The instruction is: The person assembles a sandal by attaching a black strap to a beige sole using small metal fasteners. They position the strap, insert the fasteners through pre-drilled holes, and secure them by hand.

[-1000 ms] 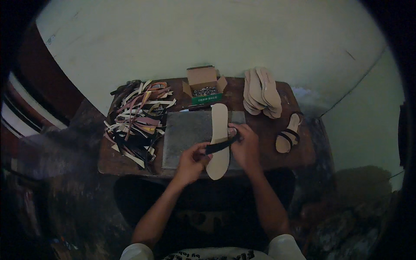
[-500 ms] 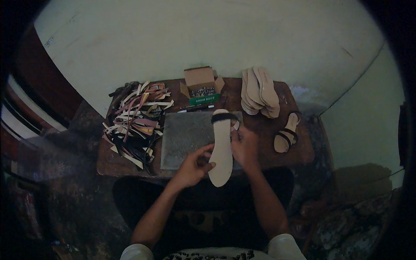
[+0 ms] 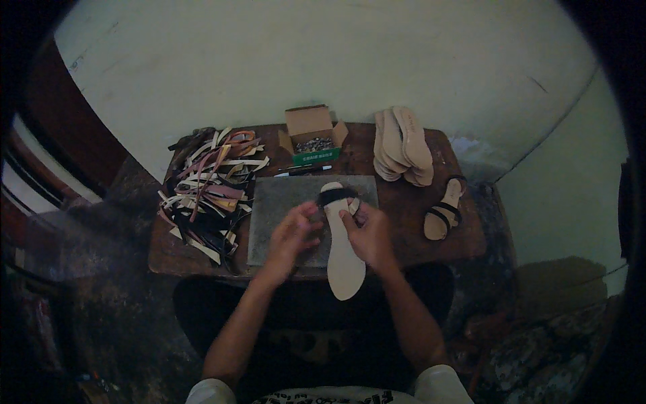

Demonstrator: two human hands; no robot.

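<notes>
In my right hand (image 3: 370,236) is a beige sandal sole (image 3: 346,269). The thumb presses on its face and the other fingers are at its right edge, partly hidden. A black strap (image 3: 336,195) crosses the sole's far end, and a pale end of it shows beside the right thumb. My left hand (image 3: 293,232) is off the sole, just left of the strap, its fingers apart and somewhat blurred. Beneath both hands lies a grey slab (image 3: 286,202), and the wide end of the sole reaches over the table's front edge.
Straps in several colours are heaped (image 3: 212,192) at the table's left. An open box of small metal nails (image 3: 315,145) stands behind the slab, with dark pens (image 3: 306,170) before it. Stacked soles (image 3: 407,145) and a black-strapped sandal (image 3: 444,210) are on the right.
My left hand has let go of the sole and moved up beside the strap. The right hand now grips the sole with the thumb on top; the sole's wide end has swung slightly right.
</notes>
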